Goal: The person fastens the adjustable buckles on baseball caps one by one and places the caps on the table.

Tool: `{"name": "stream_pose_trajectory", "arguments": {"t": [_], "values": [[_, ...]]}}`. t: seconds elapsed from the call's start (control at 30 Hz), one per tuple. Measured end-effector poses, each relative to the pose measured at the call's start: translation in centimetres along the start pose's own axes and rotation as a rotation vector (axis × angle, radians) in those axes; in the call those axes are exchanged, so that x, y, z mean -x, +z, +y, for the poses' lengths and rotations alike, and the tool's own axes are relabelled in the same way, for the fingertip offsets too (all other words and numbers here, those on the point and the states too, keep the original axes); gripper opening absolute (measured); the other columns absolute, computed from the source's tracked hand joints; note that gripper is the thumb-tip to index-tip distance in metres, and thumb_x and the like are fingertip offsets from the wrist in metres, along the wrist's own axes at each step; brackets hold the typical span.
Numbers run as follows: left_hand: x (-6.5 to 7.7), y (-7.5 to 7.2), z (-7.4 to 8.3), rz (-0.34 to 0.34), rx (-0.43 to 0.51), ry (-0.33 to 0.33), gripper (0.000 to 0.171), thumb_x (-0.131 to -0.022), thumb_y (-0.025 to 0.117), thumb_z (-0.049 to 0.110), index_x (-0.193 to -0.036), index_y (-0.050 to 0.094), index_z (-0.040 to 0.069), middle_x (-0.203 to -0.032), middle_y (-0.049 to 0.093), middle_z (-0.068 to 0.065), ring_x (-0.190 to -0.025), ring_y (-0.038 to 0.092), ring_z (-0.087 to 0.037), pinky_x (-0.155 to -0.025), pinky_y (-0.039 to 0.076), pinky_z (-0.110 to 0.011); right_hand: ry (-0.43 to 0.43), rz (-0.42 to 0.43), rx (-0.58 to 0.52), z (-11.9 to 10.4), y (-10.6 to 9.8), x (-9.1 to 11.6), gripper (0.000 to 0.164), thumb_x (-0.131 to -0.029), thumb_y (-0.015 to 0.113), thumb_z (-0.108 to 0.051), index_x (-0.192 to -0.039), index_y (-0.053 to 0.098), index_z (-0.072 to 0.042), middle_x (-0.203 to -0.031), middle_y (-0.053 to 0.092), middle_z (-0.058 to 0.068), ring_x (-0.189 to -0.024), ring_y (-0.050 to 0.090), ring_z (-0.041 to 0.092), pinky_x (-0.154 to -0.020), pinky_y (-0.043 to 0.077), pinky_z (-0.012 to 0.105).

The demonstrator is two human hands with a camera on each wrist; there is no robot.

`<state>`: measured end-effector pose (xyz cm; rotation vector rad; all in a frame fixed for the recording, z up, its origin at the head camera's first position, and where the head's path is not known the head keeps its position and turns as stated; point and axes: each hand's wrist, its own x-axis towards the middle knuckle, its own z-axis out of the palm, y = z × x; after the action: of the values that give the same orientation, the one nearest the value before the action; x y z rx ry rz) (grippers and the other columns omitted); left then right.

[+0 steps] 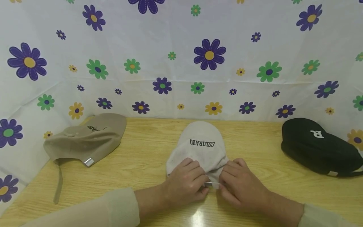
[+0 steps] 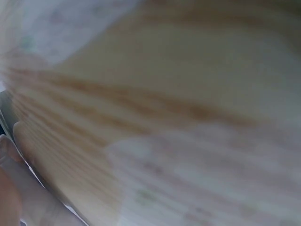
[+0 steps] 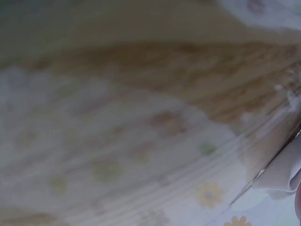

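Observation:
A pale cap (image 1: pixel 198 132) with dark COLORADO lettering lies mid-table, its lettering upside down to me. At its near edge, the left hand (image 1: pixel 185 181) has fingers curled over the cap's back, pinching beside a small metal buckle (image 1: pixel 208 183). The right hand (image 1: pixel 242 184) grips the cap's other back corner, thumb and fingers at a whitish strap end (image 1: pixel 216 185). Strap and buckle bridge the gap between both hands; the fingertips partly cover them. Pale fabric (image 3: pixel 282 176) shows at the right edge of the blurred right wrist view.
To the left lies a tan cap (image 1: pixel 85 138) with its strap hanging toward me. A black cap (image 1: pixel 314 148) with a white R is at the right. Behind the wooden table (image 1: pixel 144 151) hangs a flower-printed cloth (image 1: pixel 175 37).

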<state>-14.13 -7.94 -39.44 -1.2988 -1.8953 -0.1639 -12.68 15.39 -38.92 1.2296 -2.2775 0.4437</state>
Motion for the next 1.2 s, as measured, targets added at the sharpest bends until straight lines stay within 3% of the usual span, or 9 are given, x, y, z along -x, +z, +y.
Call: {"name": "stream_pose_trajectory", "arguments": {"t": [0.37,0.63,0.93,1.2], "values": [[-0.12,0.08,0.05,0.013,0.016,-0.006,0.012,-0.074,0.073,0.030,-0.077,0.068,0.019,-0.076,0.061,0.009,-0.071,0.053,-0.009,-0.072,0.043,-0.026,-0.041,0.070,-0.047,0.15,-0.07,0.03,0.010,-0.076,0.060,-0.015,-0.077,0.053,-0.022,-0.076,0.046,-0.012,-0.077,0.045,0.005,-0.081,0.033,0.028],[-0.14,-0.05,0.06,-0.006,0.022,-0.019,0.013,-0.074,0.073,0.030,-0.076,0.068,0.018,-0.077,0.062,0.008,-0.073,0.053,-0.010,-0.071,0.042,-0.025,-0.121,0.171,-0.041,0.40,0.13,-0.24,0.008,-0.070,0.056,-0.013,-0.073,0.052,-0.019,-0.072,0.046,-0.011,-0.071,0.044,0.007,-0.077,0.035,0.028],[-0.08,0.09,-0.04,0.004,0.006,-0.010,0.014,-0.073,0.072,0.030,-0.076,0.067,0.017,-0.075,0.061,0.008,-0.072,0.054,-0.011,-0.071,0.043,-0.026,-0.133,0.199,-0.034,0.52,0.34,-0.26,0.008,-0.067,0.054,-0.014,-0.071,0.050,-0.020,-0.070,0.044,-0.011,-0.069,0.042,0.006,-0.074,0.037,0.028],[0.07,0.09,-0.10,0.007,0.017,-0.005,0.016,-0.073,0.074,0.030,-0.079,0.068,0.017,-0.077,0.062,0.008,-0.073,0.055,-0.010,-0.072,0.043,-0.026,-0.085,0.174,-0.019,0.38,0.30,-0.21,0.008,-0.069,0.055,-0.015,-0.070,0.049,-0.021,-0.068,0.043,-0.011,-0.068,0.042,0.006,-0.074,0.037,0.027]]}}
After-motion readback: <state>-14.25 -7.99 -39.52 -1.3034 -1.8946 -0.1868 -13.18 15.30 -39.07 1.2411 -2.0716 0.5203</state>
